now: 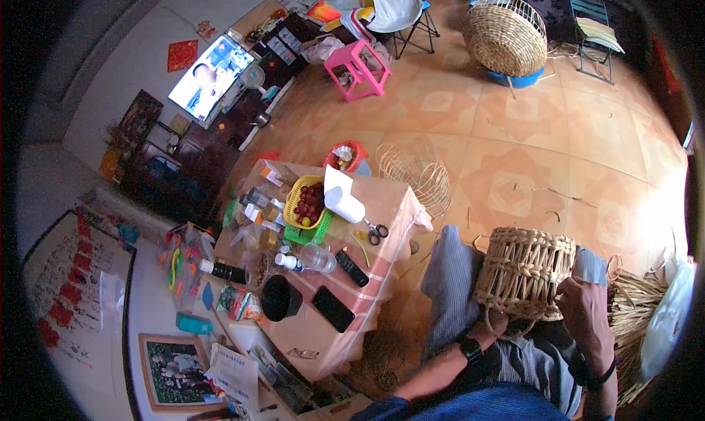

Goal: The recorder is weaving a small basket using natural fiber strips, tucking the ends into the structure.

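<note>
A round basket (525, 270) woven from pale straw, with a braided band along its upper edge and upright strands below, rests on my lap between my knees. My left hand (493, 322) grips it low on the near side; the basket hides part of the fingers. Against the right side of the basket, my right hand (575, 297) is closed with its fingers drawn together. Whatever is pinched there is too small to make out. A bundle of dry straw (635, 303) lies to the right of my right hand.
A cloth-covered table (389, 222) at my left bears a fruit basket (299, 200), scissors (377, 234), a phone (333, 308) and bottles. Beyond it stand a wire frame (422, 178), a pink stool (358, 70) and a large woven basket (505, 37). A plastic bag (667, 322) is at far right.
</note>
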### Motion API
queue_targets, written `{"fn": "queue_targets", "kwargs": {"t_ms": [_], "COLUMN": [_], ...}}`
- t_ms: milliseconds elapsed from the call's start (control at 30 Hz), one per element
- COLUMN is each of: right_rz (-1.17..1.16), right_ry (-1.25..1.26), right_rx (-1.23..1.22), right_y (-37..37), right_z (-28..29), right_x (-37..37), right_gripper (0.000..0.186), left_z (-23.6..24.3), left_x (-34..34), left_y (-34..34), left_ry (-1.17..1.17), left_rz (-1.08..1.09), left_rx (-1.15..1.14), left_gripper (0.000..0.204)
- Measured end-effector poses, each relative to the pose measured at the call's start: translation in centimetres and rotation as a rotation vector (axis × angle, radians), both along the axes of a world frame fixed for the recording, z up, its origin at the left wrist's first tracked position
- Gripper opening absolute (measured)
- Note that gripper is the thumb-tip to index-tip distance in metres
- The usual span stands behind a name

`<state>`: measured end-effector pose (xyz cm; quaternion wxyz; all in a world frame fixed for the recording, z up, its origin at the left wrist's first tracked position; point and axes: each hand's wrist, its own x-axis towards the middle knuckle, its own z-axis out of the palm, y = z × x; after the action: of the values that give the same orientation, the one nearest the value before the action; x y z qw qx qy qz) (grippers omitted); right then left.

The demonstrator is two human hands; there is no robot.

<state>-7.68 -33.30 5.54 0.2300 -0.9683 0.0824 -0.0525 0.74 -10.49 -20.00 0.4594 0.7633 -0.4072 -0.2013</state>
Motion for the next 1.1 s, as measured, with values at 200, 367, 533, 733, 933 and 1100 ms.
{"fn": "queue_targets", "kwargs": {"t_ms": [200,367,533,733,933,1100], "right_rz": [-0.043,-0.078,-0.023,0.015,-0.064,0.129], "right_ry": [0.01,-0.006,0.027,0.024,0.079,0.02], "right_rx": [0.071,0.115,0.155,0.264,0.29,0.089], "right_y": [0.7,0.8,0.3,0.3,0.2,3.5], "right_z": [-1.7,-2.2,-2.4,-2.2,-3.2,-2.3], "right_x": [-0.7,-1.7,-2.4,-2.3,-4.1,-6.0], "right_gripper": [0.015,0.031,0.038,0.035,0.017,0.023], "left_z": [-1.0,-1.3,-1.3,0.6,4.1,2.7], "left_x": [0.2,-0.8,-0.8,0.2,0.0,-0.5], "left_y": [0.2,-1.1,-1.9,-1.0,1.6,1.6], "left_ry": [-0.142,-0.971,-0.95,-0.699,-0.166,0.938], "left_rz": [-0.026,0.077,0.141,0.137,0.083,0.069], "left_rx": [0.284,0.269,-0.009,-0.132,-0.047,-0.427], "left_gripper": [0.041,0.048,0.055,0.056,0.056,0.053]}}
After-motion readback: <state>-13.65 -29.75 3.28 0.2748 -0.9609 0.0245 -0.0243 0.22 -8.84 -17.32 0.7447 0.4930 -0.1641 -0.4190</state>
